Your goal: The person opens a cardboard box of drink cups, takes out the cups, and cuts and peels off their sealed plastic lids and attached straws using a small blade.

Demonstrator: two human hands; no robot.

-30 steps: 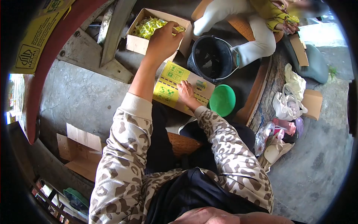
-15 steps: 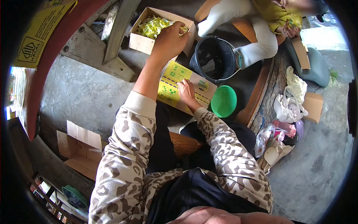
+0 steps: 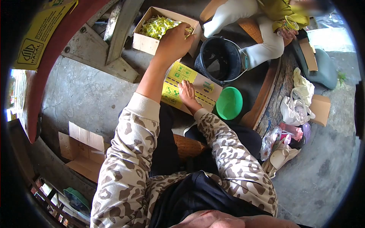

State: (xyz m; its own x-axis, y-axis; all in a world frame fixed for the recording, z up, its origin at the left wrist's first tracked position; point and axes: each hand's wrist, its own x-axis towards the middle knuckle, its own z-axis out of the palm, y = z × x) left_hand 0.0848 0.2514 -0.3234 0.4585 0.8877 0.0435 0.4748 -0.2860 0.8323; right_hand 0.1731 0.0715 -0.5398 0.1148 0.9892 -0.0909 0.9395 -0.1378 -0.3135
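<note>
My left hand (image 3: 175,42) reaches over the near right side of an open cardboard box (image 3: 145,44). Its fingers are curled, and their tips are partly hidden, so what they hold cannot be made out. Yellow-green and white small pieces (image 3: 157,27) fill that box. Lower down, my right hand (image 3: 186,92) lies on a closed yellow and brown carton (image 3: 206,86) with lemon print, its fingers stretched out. A dark bucket (image 3: 219,59) with water-like shine inside stands just beyond the carton. Beside the carton's right end is a green plastic basin (image 3: 229,103).
Another person's hand (image 3: 287,32) is at upper right, by a thin yellow ring-like item. An open empty carton (image 3: 84,154) lies at lower left. A metal frame (image 3: 102,57) stands at upper left. Bags (image 3: 292,110) and a pink item (image 3: 292,131) sit at right.
My right hand has shifted slightly on the carton; my left stays over the box. The other person's hands have moved, and a yellow ring-like item now shows by them.
</note>
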